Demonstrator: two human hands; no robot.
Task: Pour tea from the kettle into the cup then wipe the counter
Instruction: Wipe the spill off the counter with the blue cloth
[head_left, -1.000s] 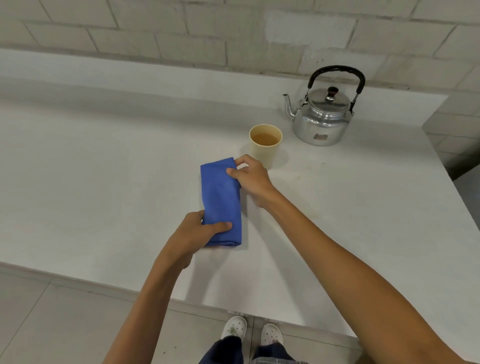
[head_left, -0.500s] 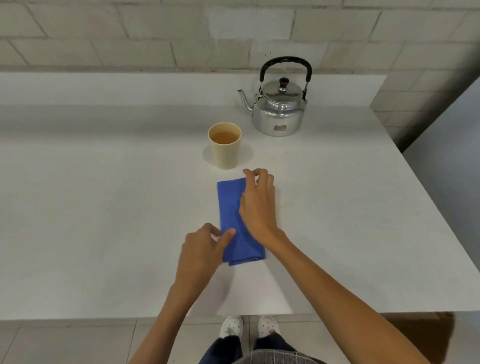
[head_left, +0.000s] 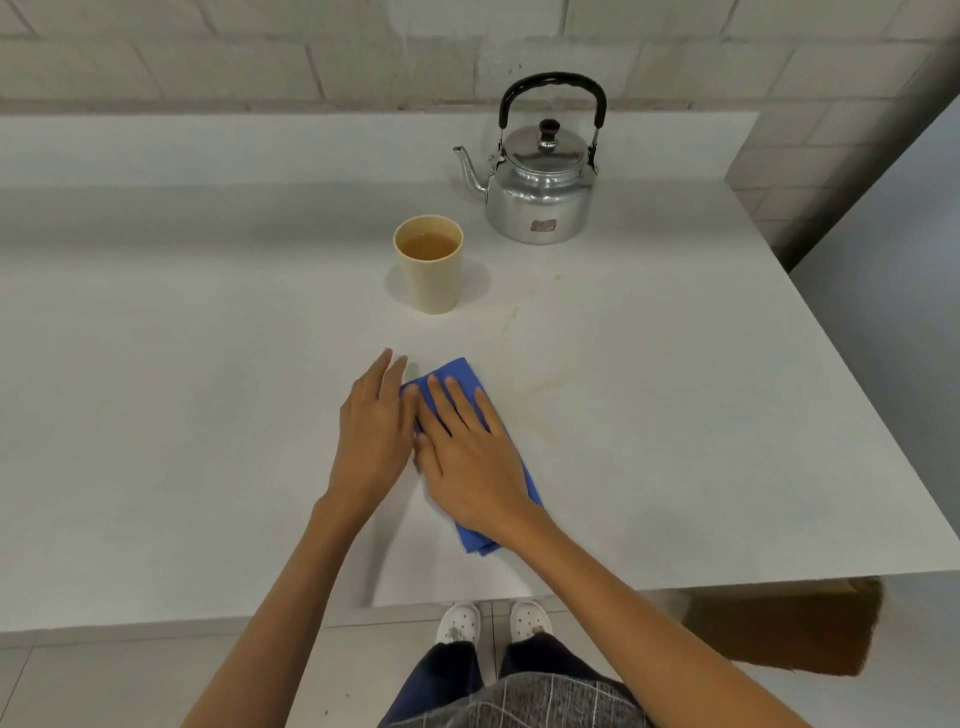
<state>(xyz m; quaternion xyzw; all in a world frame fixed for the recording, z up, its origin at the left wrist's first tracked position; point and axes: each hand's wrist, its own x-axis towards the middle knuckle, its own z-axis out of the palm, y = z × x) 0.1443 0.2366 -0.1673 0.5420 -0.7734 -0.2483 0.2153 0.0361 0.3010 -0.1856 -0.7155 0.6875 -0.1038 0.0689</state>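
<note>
A folded blue cloth (head_left: 460, 375) lies on the white counter (head_left: 182, 415). My right hand (head_left: 470, 452) presses flat on top of it, fingers spread. My left hand (head_left: 373, 431) lies flat beside it, touching the cloth's left edge. Behind them stands a cream cup (head_left: 430, 270) holding brown tea. A silver kettle (head_left: 540, 200) with a black handle sits further back right, spout pointing left. Faint brownish stains (head_left: 540, 389) mark the counter right of the cloth.
A raised ledge (head_left: 260, 145) and a block wall run along the counter's back. The counter's right edge drops off near a grey panel (head_left: 893, 364). A brown cardboard box (head_left: 789, 629) stands on the floor under the front right corner.
Both hands have flattened out: the right now covers the cloth with spread fingers, and the left has let go of the cloth's near corner and lies flat alongside. The view has shifted.
</note>
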